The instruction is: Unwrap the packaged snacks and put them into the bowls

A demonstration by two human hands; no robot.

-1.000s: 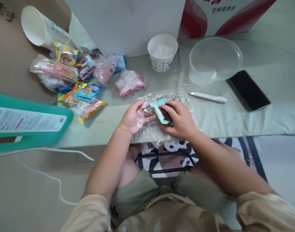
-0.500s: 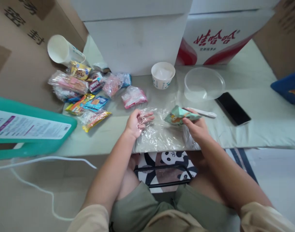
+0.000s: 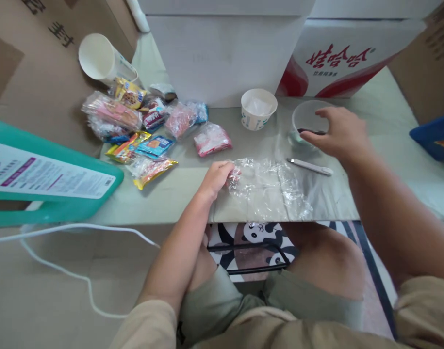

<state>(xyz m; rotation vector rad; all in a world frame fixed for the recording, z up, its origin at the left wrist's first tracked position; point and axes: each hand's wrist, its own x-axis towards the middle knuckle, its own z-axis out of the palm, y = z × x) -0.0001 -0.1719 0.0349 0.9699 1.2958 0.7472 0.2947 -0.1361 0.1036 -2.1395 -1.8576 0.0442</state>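
Plastic wrap point(image 3: 269, 189), clear and crumpled, lies spread on the near edge of the pale green table point(image 3: 192, 194), straight in front of the person. The left hand point(image 3: 217, 178) rests on the wrap's left edge with its fingers curled down and pinching the film against the tabletop. The right hand point(image 3: 336, 133) reaches forward and to the right, well apart from the wrap, and hangs over the clear plastic bowl point(image 3: 304, 120); its fingers are loosely bent over the bowl's rim, but whether they grasp anything or merely touch the rim cannot be told from this angle. A white pen-like tool point(image 3: 309, 166) lies on the table between the wrap and the bowl, just beside the right wrist. A small white paper cup point(image 3: 258, 108) stands to the left of the bowl, near a large white box point(image 3: 225, 53) at the back of the table. Beside that box stands a red and white carton point(image 3: 349, 63) with printed characters. To the left, a heap of wrapped snack packets point(image 3: 145, 131) covers the far corner of the table, and a taller paper cup point(image 3: 103, 60) lies tipped on its side behind them. A teal container point(image 3: 50, 189) with a white label juts in from the left edge, and a white cable point(image 3: 79, 242) runs along the floor below it.
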